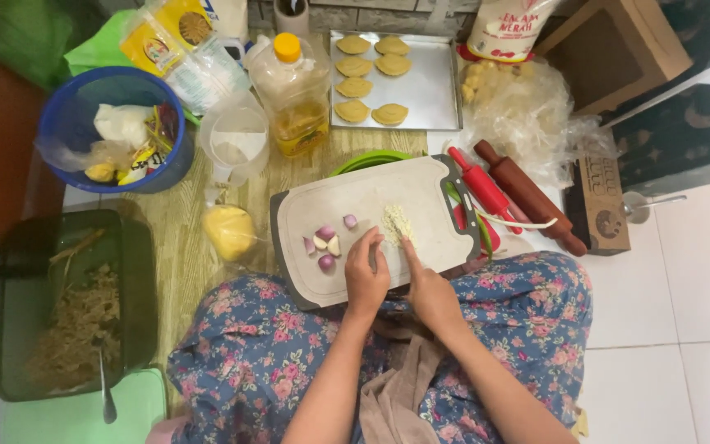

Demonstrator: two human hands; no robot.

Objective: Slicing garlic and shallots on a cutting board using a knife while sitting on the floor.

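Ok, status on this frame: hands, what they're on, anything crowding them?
Left hand and right hand bare, fingertips on cutting board by minced garlic pile. No knife visible. Peeled shallots close left, rolling pins right.

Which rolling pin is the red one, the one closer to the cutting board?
Yes, the red rolling pin lies beside the cutting board; the brown wooden rolling pin lies farther right.

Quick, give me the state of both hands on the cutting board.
Left hand: curled on the cutting board; a grip cannot be told.
Right hand: forefinger extended toward the chopped garlic, holding nothing visible.
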